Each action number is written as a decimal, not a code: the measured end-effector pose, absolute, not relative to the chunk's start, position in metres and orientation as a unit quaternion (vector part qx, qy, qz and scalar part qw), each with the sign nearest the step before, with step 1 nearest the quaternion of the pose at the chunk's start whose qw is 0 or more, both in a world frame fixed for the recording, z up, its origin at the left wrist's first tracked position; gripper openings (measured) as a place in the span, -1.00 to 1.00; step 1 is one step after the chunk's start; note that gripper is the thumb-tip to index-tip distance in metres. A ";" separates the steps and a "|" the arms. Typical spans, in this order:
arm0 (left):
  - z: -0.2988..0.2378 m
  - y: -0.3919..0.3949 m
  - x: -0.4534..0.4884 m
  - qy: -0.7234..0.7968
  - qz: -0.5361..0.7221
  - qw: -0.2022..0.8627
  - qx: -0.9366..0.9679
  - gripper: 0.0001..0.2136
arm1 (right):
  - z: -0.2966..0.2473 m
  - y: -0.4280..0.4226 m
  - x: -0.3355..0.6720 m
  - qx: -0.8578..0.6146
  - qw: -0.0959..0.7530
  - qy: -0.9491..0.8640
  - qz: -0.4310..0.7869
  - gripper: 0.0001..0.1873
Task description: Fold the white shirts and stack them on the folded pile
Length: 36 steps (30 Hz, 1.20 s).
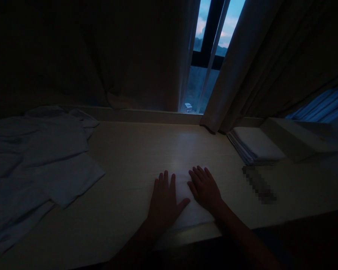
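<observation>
A white folded cloth [183, 193] lies flat on the pale tabletop near its front edge, in dim light. My left hand [165, 198] rests palm down over the cloth's left side, fingers stretched forward and thumb out to the right. Over its right side lies my right hand [205, 188], palm down with the fingers slightly bent and spread. Neither hand grasps anything. Both hands hide parts of the cloth's side edges.
Loose white cloths [53, 150] are heaped at the left. A neat stack of folded cloths [256, 144] stands at the right, beside a pale box-like block [295, 140]. A blurred-out dark object [259, 185] lies before the stack. Curtains [236, 67] hang behind, around a window [205, 75].
</observation>
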<state>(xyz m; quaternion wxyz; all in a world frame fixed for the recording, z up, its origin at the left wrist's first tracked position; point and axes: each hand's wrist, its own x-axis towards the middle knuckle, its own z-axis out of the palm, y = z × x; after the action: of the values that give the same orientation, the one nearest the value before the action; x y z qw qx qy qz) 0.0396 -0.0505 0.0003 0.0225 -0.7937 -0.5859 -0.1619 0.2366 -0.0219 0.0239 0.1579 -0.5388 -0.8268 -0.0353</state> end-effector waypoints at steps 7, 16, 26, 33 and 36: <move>0.011 -0.056 0.041 -0.556 -0.171 0.038 -0.812 -0.21 | 0.026 -0.024 0.234 -0.547 0.171 -0.819 -0.039 -0.58; 0.002 -0.082 0.034 -0.526 -0.153 0.029 -0.836 -0.18 | 0.029 -0.027 0.233 -0.547 0.167 -0.819 -0.042 -0.59; 0.002 -0.100 0.032 -0.570 -0.140 0.011 -0.810 -0.16 | 0.028 -0.026 0.232 -0.557 0.122 -0.821 -0.030 -0.50; -0.001 -0.102 0.031 -0.568 -0.157 0.029 -0.808 -0.20 | 0.018 -0.022 0.223 -0.579 0.076 -0.812 0.009 -0.20; -0.002 -0.102 0.032 -0.566 -0.164 0.035 -0.807 -0.19 | 0.014 -0.022 0.215 -0.594 0.074 -0.801 0.016 -0.10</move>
<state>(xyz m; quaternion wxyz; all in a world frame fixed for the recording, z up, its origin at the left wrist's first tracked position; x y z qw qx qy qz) 0.0317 -0.1019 -0.0015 0.0350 -0.8071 -0.5660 -0.1642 0.2152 -0.0219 0.0137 0.0744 -0.5942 -0.8007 0.0161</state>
